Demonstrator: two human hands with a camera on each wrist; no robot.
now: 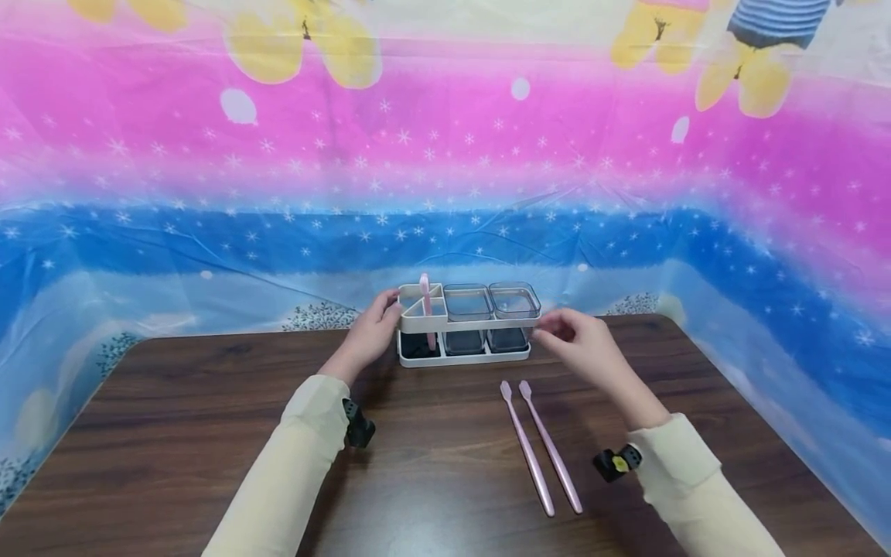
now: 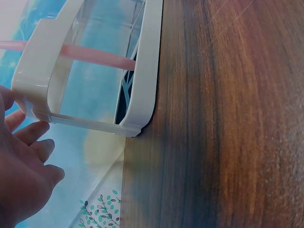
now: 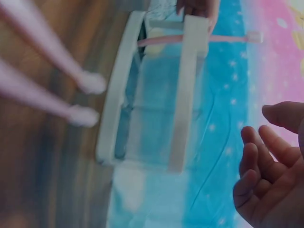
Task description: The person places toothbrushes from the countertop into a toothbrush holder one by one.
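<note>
A white two-tier toothbrush holder [image 1: 466, 360] stands towards the back of the table, with clear cups [image 1: 513, 300] in the right part of its upper tier. One pink toothbrush [image 1: 426, 290] stands upright in a left compartment, its bristle head above the rim. My left hand [image 1: 372, 329] touches the left end of the upper tier; in the left wrist view its fingertips [image 2: 42, 130] lie against the corner. Just off the right end is my right hand [image 1: 581, 340], fingers loosely bent around nothing. Two more pink toothbrushes [image 1: 530, 456] [image 3: 52, 52] lie side by side before the holder, heads towards it.
The dark wood table [image 1: 209, 449] ends at a hanging cloth backdrop [image 1: 334, 155], printed pink and blue, close behind the holder. Black wrist cameras [image 1: 358, 423] are strapped at both cuffs.
</note>
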